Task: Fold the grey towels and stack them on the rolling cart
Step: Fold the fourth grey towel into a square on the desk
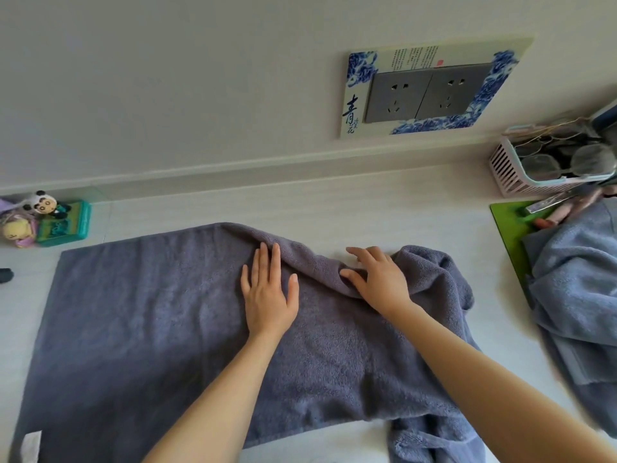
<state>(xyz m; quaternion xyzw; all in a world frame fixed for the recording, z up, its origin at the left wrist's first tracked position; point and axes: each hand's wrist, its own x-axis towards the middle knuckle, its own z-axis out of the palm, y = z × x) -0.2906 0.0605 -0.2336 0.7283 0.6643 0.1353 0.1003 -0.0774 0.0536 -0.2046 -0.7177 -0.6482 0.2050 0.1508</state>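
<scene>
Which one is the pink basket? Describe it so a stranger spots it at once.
Find the double wall socket with the blue-and-white frame. Below and right of it, at the worktop's back edge, stands the pink basket. It alone has slatted sides, and eyeglasses lie in it.

Grey towel (140,329) cut off at bottom edge; basket (510,175) contents unclear.

Head view — close, downward, wall-facing
</scene>
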